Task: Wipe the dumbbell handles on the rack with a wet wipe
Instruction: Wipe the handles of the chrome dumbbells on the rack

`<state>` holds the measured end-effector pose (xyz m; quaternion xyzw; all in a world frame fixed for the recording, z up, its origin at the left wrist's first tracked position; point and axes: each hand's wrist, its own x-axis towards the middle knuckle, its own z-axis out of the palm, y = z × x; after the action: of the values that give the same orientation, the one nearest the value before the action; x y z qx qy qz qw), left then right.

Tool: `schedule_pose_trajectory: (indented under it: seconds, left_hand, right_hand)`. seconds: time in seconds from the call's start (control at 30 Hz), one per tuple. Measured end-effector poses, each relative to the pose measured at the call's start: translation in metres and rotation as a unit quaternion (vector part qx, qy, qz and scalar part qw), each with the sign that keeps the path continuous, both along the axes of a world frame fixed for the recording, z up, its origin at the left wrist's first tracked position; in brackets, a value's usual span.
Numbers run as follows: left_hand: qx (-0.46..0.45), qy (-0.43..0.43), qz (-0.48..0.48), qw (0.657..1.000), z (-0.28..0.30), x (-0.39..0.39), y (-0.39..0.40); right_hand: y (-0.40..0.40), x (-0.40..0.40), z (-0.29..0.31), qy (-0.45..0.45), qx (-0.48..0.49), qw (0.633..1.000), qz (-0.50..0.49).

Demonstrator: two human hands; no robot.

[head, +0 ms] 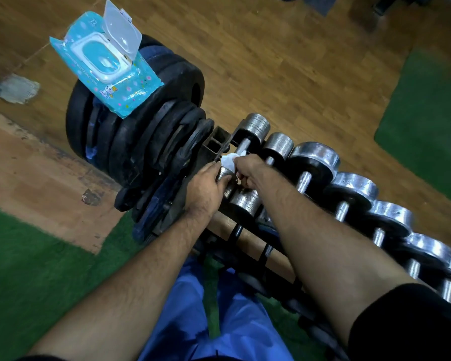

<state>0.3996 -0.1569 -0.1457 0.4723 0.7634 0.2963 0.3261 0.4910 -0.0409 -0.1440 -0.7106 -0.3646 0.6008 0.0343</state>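
Nearest, both bare forearms reach over the rack: the left hand is clamped on the near chrome end of the first dumbbell, apparently to keep it from rolling. The right hand is closed around the white wipe, pressed on that handle. Beyond, the pack sits lid-open on the plates, probably for easy refills.

Single head-worn wide-angle view, looking steeply down and forward, tilted, close over both forearms, dumbbell rack running diagonally to lower right, wooden floor beyond, edges bowed
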Motion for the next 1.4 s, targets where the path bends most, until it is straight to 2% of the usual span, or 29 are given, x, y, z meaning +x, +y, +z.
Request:
schedule_pose_trajectory:
  seconds: [0.07, 0.13, 0.2, 0.23, 0.3, 0.43, 0.5, 0.6, 0.77, 0.87, 0.93, 1.0, 1.1, 1.23, 1.4]
  left_hand:
    - [-0.002, -0.001, -0.003, 1.000, -0.001, 0.000, 0.000]
    - [-0.004, -0.003, -0.001, 1.000, -0.002, 0.000, -0.001]
    - [-0.008, -0.006, -0.002, 1.000, -0.002, 0.000, -0.001]
    - [-0.010, -0.006, -0.001, 1.000, -0.002, 0.000, -0.001]
    - [-0.010, -0.005, -0.002, 1.000, -0.002, 0.000, -0.001]
    - [-0.005, -0.002, 0.000, 1.000, -0.003, -0.001, -0.001]
    - [-0.002, 0.000, -0.003, 1.000, -0.004, 0.000, -0.001]
    - [0.007, 0.001, -0.001, 1.000, -0.002, -0.001, 0.000]
    - [-0.021, 0.020, -0.003, 1.000, 0.003, 0.002, 0.006]
    - [-0.040, 0.056, -0.006, 0.998, 0.003, 0.006, 0.011]
    - [-0.049, 0.082, -0.017, 0.995, 0.005, 0.008, 0.014]
    - [-0.054, 0.095, -0.017, 0.994, 0.004, 0.008, 0.016]
    - [-0.063, 0.102, -0.018, 0.993, 0.005, 0.012, 0.018]
    - [-0.067, 0.123, -0.002, 0.990, 0.005, 0.019, 0.016]
    - [-0.052, 0.146, 0.012, 0.988, 0.008, 0.031, 0.011]
  right_hand:
    - [-0.001, -0.002, 0.001, -0.006, -0.018, 1.000, 0.005]
    - [0.006, -0.002, 0.002, 0.003, -0.033, 0.997, -0.062]
    - [0.011, -0.002, -0.007, 0.026, -0.009, 0.985, -0.168]
    - [0.007, -0.004, -0.008, 0.028, 0.008, 0.983, -0.182]
    - [0.001, -0.003, -0.014, 0.023, -0.001, 0.988, -0.150]
    - [0.009, 0.009, -0.008, -0.015, -0.113, 0.993, -0.012]
    - [0.013, 0.010, -0.010, 0.010, -0.116, 0.992, -0.047]
    - [0.008, 0.004, -0.020, 0.081, -0.064, 0.981, -0.162]
    - [0.013, 0.016, -0.019, 0.086, -0.102, 0.985, -0.110]
    - [0.021, 0.015, -0.023, 0.110, -0.047, 0.971, -0.209]
    - [0.019, 0.013, -0.027, 0.115, -0.029, 0.964, -0.238]
    - [0.019, 0.012, -0.031, 0.078, -0.007, 0.978, -0.192]
    - [0.015, 0.013, -0.028, 0.004, 0.014, 0.999, -0.048]
    - [0.006, 0.027, -0.022, -0.017, 0.029, 0.994, 0.106]
    - [0.010, 0.056, -0.009, 0.033, 0.094, 0.989, 0.107]
